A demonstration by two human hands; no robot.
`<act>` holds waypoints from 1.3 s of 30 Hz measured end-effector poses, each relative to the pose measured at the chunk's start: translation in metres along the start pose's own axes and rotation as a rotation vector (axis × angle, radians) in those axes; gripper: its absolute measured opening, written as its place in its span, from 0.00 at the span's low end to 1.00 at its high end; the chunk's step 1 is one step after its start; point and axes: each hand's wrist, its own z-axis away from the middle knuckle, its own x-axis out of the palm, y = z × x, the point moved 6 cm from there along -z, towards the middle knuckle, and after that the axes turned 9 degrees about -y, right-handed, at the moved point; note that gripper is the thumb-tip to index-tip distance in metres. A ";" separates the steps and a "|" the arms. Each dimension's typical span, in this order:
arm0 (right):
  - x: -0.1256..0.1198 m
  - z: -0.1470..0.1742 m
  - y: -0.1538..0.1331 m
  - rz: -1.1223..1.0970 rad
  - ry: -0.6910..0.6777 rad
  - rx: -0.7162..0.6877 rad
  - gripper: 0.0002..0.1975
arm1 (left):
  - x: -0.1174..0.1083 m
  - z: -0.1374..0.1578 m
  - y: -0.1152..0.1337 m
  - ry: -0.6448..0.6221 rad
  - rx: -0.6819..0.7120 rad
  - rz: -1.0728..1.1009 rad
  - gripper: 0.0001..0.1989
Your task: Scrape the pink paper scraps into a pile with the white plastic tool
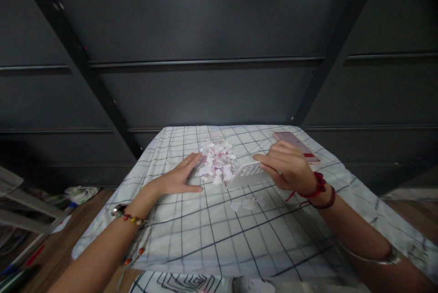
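A heap of torn white and pinkish paper scraps (219, 158) lies on the checked tablecloth (198, 220). My left hand (179, 176) rests at the heap's left side, its thumb and fingers spread around the edge and holding nothing. With my right hand (284, 163) I grip a flat white plastic piece with a row of slots (248, 175). It is tilted, and its far edge meets the right side of the heap. A few loose paper scraps (248, 204) lie nearer to me, below the plastic piece.
A pink flat rectangular thing, seemingly a phone (296, 144), lies at the table's back right, just behind my right hand. A dark panelled wall (205, 96) rises behind the table. A pale wooden frame (30, 213) stands on the floor at left.
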 end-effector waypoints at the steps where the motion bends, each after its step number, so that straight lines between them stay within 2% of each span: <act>1: 0.001 -0.001 -0.002 0.002 -0.010 -0.011 0.10 | 0.000 0.000 0.000 0.000 -0.001 0.002 0.51; 6: -0.005 -0.001 -0.007 -0.009 0.037 -0.020 0.09 | 0.000 0.000 0.000 -0.005 -0.012 0.006 0.52; 9: -0.002 -0.004 -0.012 0.127 0.057 -0.001 0.10 | 0.000 0.000 0.000 0.008 0.004 0.009 0.51; 14: 0.009 -0.013 -0.027 0.289 0.007 -0.077 0.13 | 0.000 0.000 -0.002 0.027 0.005 0.010 0.51; 17: 0.008 -0.013 -0.032 0.262 0.003 -0.122 0.14 | 0.001 -0.001 -0.003 0.029 -0.004 0.011 0.52; 22: 0.002 -0.010 -0.033 0.205 0.069 -0.144 0.15 | 0.001 0.000 -0.002 0.020 0.013 0.005 0.51; 35: 0.001 -0.008 -0.023 0.182 0.000 -0.103 0.12 | 0.001 0.001 -0.001 0.014 0.021 -0.003 0.50; 39: 0.000 -0.007 -0.016 0.234 -0.006 -0.032 0.12 | 0.000 0.001 0.000 0.017 0.016 0.009 0.51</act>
